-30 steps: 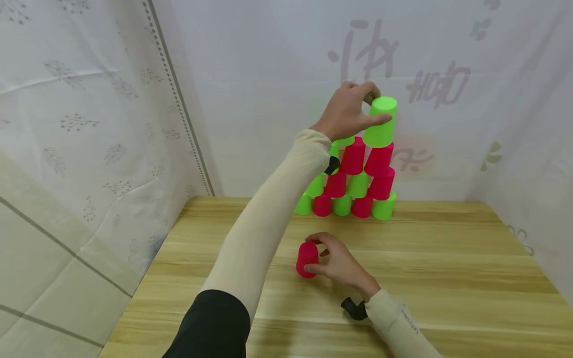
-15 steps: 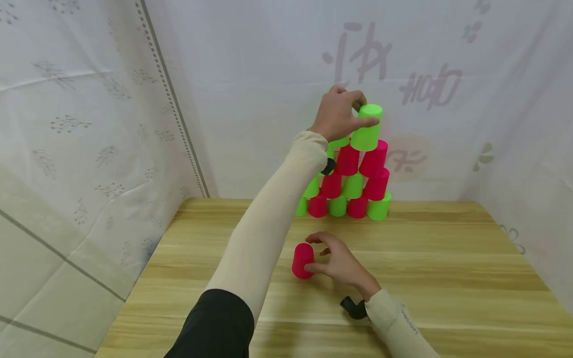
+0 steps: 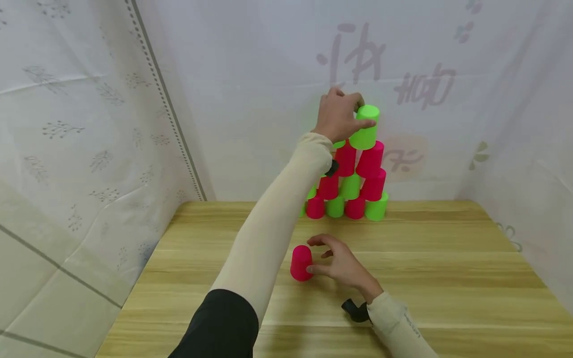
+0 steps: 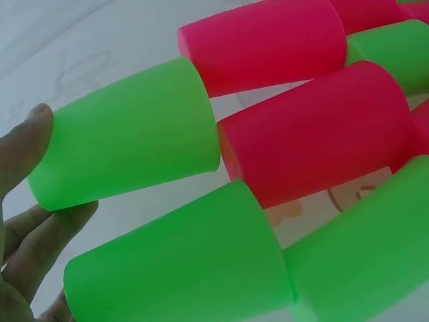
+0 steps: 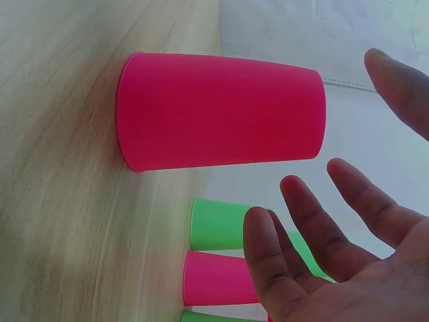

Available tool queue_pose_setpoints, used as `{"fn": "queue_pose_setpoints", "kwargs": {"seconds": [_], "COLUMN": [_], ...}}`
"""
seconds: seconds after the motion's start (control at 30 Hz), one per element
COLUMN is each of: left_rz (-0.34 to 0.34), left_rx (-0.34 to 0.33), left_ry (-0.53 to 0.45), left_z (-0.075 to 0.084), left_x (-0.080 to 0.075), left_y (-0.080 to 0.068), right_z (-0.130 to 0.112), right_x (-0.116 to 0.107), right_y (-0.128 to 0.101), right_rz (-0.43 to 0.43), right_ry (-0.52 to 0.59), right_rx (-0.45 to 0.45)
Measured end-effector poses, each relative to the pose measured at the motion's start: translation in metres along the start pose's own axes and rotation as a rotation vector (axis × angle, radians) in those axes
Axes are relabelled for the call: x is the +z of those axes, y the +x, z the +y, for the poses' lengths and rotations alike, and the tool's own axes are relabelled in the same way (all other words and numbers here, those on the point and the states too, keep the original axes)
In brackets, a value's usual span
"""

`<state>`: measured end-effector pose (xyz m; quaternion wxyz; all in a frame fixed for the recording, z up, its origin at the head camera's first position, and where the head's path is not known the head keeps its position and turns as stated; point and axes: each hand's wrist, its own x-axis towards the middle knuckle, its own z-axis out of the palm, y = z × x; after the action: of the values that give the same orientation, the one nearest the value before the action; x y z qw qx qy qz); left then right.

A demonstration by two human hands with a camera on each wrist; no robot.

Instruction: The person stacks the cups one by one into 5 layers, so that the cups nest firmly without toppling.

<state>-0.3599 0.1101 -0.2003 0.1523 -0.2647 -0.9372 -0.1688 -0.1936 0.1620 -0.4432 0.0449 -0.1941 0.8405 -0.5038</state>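
Note:
My left hand (image 3: 339, 115) pinches an upside-down green cup (image 3: 368, 134) between thumb and fingers, at the top of a cup pyramid. In the left wrist view that green cup (image 4: 127, 134) has its rim right at the bases of two pink cups below, one of them this pink cup (image 4: 315, 134). A second green cup (image 4: 177, 261) stands beside it on the same level. Lower down, my right hand (image 3: 342, 263) is spread beside an upside-down pink cup (image 3: 301, 263) on the table. The right wrist view shows a gap between its fingers and the pink cup (image 5: 221, 113).
Below, the pyramid's rows mix pink and green cups, with a green cup (image 3: 376, 208) at the bottom right end. My left sleeve (image 3: 268, 223) hides its left part. The wooden table (image 3: 447, 278) meets a printed curtain (image 3: 250, 99) behind the pyramid.
The view has shifted slightly, moving the pyramid left in frame. The green cup has come down a little onto the pink cups. The right hand's fingers stand a bit farther from the pink cup.

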Motion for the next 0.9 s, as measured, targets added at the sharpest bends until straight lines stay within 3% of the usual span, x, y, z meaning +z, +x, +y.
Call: {"fn": "queue_pose_setpoints", "kwargs": {"seconds": [0.3, 0.9], "left_rz": [-0.005, 0.011], "left_rx": [-0.017, 0.080], "left_ry": [0.096, 0.225], "left_z": [-0.0048, -0.0004], "left_x": [0.0027, 0.0055], "left_y": [-0.0003, 0.0037], "right_z": [0.0003, 0.0001], "right_x": [0.0039, 0.0041], "right_y": [-0.0013, -0.0005], "right_rz": [-0.014, -0.007], "right_ry": [0.021, 0.030], "right_rx": [0.013, 0.033]}}
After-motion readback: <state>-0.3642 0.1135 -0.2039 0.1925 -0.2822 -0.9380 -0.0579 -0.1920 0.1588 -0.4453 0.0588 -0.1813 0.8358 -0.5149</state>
